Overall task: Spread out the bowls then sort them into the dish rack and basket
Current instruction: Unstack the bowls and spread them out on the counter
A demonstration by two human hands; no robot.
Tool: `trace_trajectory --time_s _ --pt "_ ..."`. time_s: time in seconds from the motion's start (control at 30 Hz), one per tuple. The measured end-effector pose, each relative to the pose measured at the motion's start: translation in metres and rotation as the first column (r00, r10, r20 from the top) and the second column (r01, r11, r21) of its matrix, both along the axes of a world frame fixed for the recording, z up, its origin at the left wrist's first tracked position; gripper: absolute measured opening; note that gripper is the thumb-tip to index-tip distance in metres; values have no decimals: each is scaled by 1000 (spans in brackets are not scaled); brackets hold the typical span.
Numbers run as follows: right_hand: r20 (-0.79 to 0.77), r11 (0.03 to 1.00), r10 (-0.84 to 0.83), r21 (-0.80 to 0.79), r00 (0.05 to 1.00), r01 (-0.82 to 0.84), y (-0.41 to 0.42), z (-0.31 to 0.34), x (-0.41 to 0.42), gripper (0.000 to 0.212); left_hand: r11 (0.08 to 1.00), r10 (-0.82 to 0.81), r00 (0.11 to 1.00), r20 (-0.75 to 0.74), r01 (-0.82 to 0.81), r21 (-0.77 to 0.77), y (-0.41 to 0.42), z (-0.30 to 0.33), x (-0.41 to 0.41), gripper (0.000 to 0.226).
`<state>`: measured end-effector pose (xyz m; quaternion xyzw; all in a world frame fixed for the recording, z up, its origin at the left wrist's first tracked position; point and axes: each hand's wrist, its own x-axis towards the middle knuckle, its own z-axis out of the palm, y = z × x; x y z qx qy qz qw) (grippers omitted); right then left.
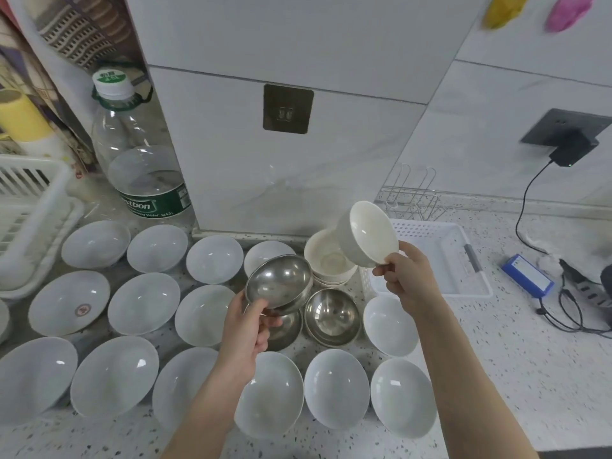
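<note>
**A:** From the head camera, what have you got in each hand?

**B:** My left hand pinches the rim of a steel bowl, lifted and tipped toward me above the other steel bowls. My right hand grips a cream bowl by its lower edge, raised just beside the cream stack and tilted so its inside faces me. Neither hand is loose.

**A:** Why hold them up like that?

**B:** I judge I'm separating kinds: steel one way, cream another. The white bowls already lie spread in rows on the counter, so spreading looks mostly done (only the stacks remain nested).

**A:** Where do they go?

**B:** The white basket sits right behind my right hand, empty as far as I see; the dish rack is far left.

**A:** Anything in the way?

**B:** The spread bowls between me and that rack, a big water bottle near it, and cables with a blue battery beyond the basket.
</note>
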<state>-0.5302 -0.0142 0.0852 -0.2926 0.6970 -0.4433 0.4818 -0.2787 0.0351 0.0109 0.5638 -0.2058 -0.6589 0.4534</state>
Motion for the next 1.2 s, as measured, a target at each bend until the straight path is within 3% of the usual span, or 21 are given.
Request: trace_trajectory --time_s 0.33,0.6,0.73,1.03,1.2 --pt "143 979 -195 -31 970 201 57 -7 -91 40 997 14 1000 20 -13 -72 28 7 -65 16" --pt "-30 953 -291 76 956 292 116 -27 -177 57 998 38 999 32 -36 -58 58 3 -154 20" --pt "-119 966 -200 140 973 215 141 -55 -203 56 996 68 998 16 -67 -55 68 2 -190 25" --pt "-144 962 190 226 971 -154 132 -88 -210 62 990 141 984 108 -138 -34 88 -2 -225 26" --pt "-202 958 252 191 946 -215 121 -101 -208 60 984 176 971 159 -174 -29 95 -7 -228 30"
